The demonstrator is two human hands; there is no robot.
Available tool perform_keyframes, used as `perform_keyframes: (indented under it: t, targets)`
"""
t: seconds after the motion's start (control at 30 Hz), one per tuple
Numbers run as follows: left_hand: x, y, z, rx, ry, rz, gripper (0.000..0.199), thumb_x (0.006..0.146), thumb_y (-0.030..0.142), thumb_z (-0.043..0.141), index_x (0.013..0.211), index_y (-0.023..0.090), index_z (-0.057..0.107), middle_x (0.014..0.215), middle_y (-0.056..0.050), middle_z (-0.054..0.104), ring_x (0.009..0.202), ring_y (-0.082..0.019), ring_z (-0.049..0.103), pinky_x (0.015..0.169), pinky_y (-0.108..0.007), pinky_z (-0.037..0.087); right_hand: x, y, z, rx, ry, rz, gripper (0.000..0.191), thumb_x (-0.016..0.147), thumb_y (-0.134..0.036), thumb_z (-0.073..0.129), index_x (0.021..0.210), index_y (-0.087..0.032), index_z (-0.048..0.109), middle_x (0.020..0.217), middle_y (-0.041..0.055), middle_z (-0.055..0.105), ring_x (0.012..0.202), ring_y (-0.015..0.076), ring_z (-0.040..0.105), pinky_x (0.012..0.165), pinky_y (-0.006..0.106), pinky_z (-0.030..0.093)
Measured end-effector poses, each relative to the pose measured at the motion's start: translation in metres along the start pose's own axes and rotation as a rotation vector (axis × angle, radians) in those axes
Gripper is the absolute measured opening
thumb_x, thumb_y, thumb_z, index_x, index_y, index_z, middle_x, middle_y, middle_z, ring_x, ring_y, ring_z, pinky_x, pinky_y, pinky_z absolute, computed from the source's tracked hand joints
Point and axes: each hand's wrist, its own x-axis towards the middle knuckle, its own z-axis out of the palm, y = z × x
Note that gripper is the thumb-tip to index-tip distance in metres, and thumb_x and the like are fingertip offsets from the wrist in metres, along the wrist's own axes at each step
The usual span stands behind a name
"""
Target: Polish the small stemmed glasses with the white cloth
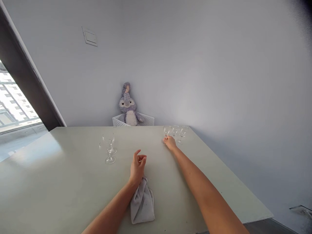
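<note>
At the far right of the table, my right hand (170, 142) is closed around the stem of a clear wine glass (167, 130). The glass stands upright, its bowl above my fingers. Two similar stemmed glasses stand close beside it, the nearer one (182, 131) to the right. My left hand (137, 166) is over the middle of the table with its fingers loosely bent and apart, and nothing shows between them. A folded grey cloth (143, 208) lies by my left wrist, its upper end partly hidden. Left of that hand, clear stemmed glasses (110, 159) overlap, upright.
The pale, glossy table (73, 188) ends at a wall on the right. Beyond its far edge, a plush toy (131, 117) sits in a white perforated basket (148, 121). A light switch (90, 37) is on the wall, and a dark frame (26, 65) borders a window at left.
</note>
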Motion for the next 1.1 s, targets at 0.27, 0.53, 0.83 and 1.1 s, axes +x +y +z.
perform_keyframes:
  t: [0.27,0.53,0.83,1.1]
  targets:
    - [0.002,-0.005,0.0,0.029,-0.012,0.006,0.041,0.075,0.036,0.055,0.113,0.023,0.045,0.089,-0.004,0.061,0.081,-0.016,0.057,0.074,-0.03,0.042,-0.005,0.047,-0.035,-0.155,-0.019,0.067,0.01,0.066,-0.011,0.052,0.069,-0.016,0.06,0.073,0.007,0.061,0.065,0.0163,0.055,0.055,0.024,0.033]
    - [0.002,-0.003,0.0,-0.041,0.027,0.002,0.039,0.075,0.035,0.055,0.11,0.022,0.046,0.086,-0.003,0.06,0.08,-0.015,0.056,0.076,-0.031,0.043,-0.002,0.058,-0.045,-0.229,0.019,0.073,0.014,0.067,-0.01,0.046,0.07,-0.018,0.057,0.077,0.0048,0.059,0.066,0.0157,0.053,0.053,0.024,0.03]
    - [-0.01,0.062,-0.016,-0.589,0.478,0.032,0.016,0.078,0.034,0.05,0.089,0.025,0.043,0.075,0.004,0.05,0.066,-0.008,0.052,0.069,-0.025,0.046,-0.056,0.025,-0.026,-0.155,-0.09,-0.14,0.013,0.073,-0.019,0.043,0.069,-0.02,0.055,0.073,0.0017,0.06,0.062,0.013,0.05,0.052,0.023,0.027]
    - [0.025,0.059,-0.091,-0.968,0.687,-0.486,0.024,0.088,0.037,0.028,0.11,0.028,0.026,0.091,-0.005,0.048,0.069,-0.011,0.059,0.056,-0.025,0.052,-0.156,-0.043,0.007,-0.064,-0.343,-0.493,0.028,0.08,-0.038,0.045,0.061,-0.02,0.056,0.057,-0.0007,0.058,0.051,0.0109,0.047,0.05,0.023,0.025]
